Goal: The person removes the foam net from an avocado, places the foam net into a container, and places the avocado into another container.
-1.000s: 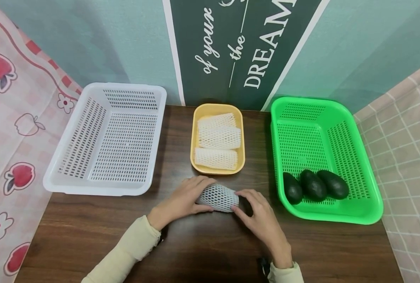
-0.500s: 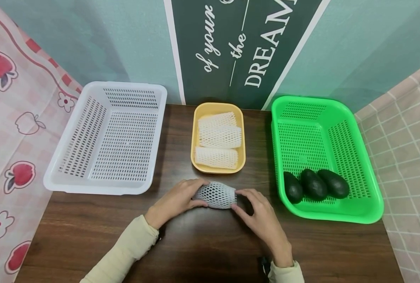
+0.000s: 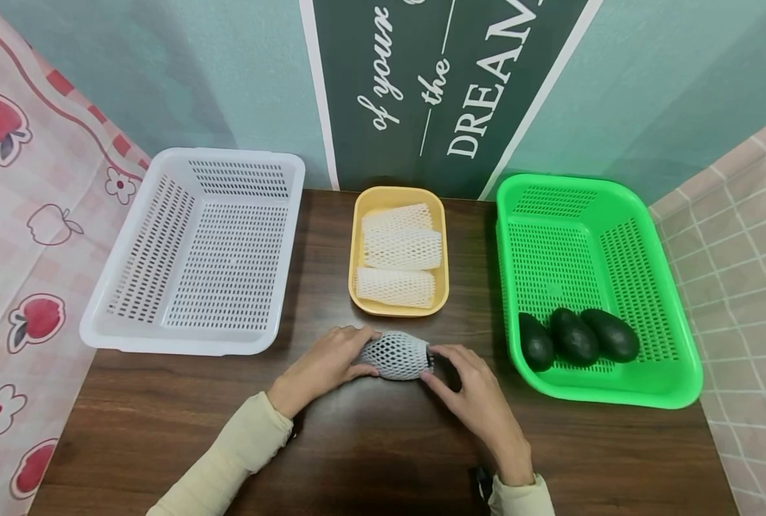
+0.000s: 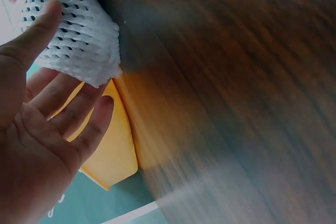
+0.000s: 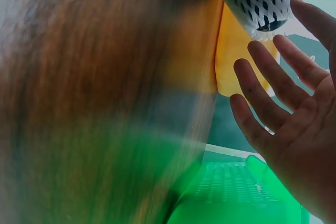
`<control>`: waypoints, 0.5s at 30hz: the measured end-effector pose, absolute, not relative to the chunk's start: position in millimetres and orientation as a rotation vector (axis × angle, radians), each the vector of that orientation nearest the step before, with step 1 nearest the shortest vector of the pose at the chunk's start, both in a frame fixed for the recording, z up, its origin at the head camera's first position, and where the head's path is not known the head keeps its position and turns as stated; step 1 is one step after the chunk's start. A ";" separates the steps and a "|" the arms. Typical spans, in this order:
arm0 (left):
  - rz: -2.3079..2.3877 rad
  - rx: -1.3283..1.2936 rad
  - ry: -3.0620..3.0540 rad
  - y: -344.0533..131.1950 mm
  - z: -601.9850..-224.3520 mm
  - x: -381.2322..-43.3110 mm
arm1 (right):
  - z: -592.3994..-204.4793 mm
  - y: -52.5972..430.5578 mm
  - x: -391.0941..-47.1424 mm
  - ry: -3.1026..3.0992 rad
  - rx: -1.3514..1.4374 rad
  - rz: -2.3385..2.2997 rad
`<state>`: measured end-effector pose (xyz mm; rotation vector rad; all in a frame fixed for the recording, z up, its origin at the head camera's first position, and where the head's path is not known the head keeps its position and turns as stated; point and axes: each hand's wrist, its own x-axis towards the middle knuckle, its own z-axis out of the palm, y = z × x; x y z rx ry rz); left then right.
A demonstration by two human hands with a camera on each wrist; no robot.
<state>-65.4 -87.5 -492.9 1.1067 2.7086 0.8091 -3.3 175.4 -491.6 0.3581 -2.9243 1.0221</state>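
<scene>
In the head view, a dark avocado covered by a white foam net point(image 3: 395, 357) lies on its side on the table between the hands. My left hand point(image 3: 323, 367) grips its left end, and in the left wrist view the thumb point(image 4: 42, 30) presses across the mesh with the fingers underneath. At the right end, my right hand point(image 3: 479, 394) holds the net's edge between thumb and index finger, its other fingers spread. The right wrist view shows the avocado's dark tip point(image 5: 273, 25) through the net's open end.
Behind the hands stands a yellow tray point(image 3: 398, 311) with several foam nets point(image 3: 395, 287). A white basket point(image 3: 179, 344) stands at left. At right, a green basket point(image 3: 615, 393) holds three dark avocados point(image 3: 572, 337). A wall point(image 3: 241, 86) closes the back.
The netted avocado has shifted slightly left and away from the body, along with the left hand. More of the dark tip now shows at the net's right end. The right hand has hardly moved.
</scene>
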 end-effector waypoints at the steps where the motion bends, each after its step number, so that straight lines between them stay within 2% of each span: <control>1: 0.801 1.112 2.716 -87.3 -493.2 -65.2 | -492.3 175.2 -3.5 -2.921 0.362 1.023; 15: 0.749 1.132 2.782 -83.1 -496.0 -62.5 | -495.1 174.4 -5.4 -3.025 0.322 1.115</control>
